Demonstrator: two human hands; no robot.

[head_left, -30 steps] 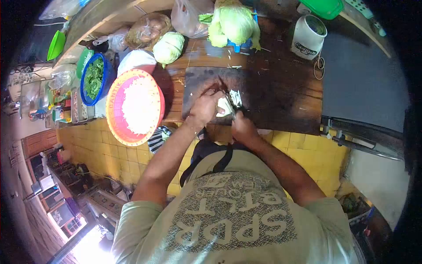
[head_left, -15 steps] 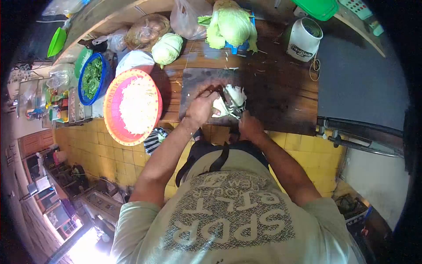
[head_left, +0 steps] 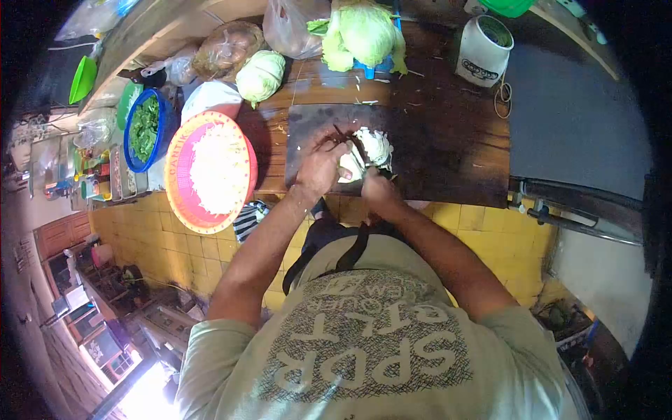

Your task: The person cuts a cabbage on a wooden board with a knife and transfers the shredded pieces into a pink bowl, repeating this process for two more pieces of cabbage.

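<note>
A pale wedge of cabbage lies on the dark cutting board, pressed under the curled fingers of my left hand. My right hand is closed around a knife; its handle is hidden in the fist. The dark blade points away from me, along the right side of the wedge. Just beyond the blade sits a small mound of shredded cabbage. To the left, a pink colander holds a large heap of white shreds.
A blue basket of green leaves stands behind the colander. Along the back are a whole cabbage, a plastic bag and a leafy head on a blue stand. A white container with a cord is at the back right.
My right hand has moved left with the knife, closer to my left hand. The blade now lies nearer the cabbage wedge. My left hand stays almost in place.
</note>
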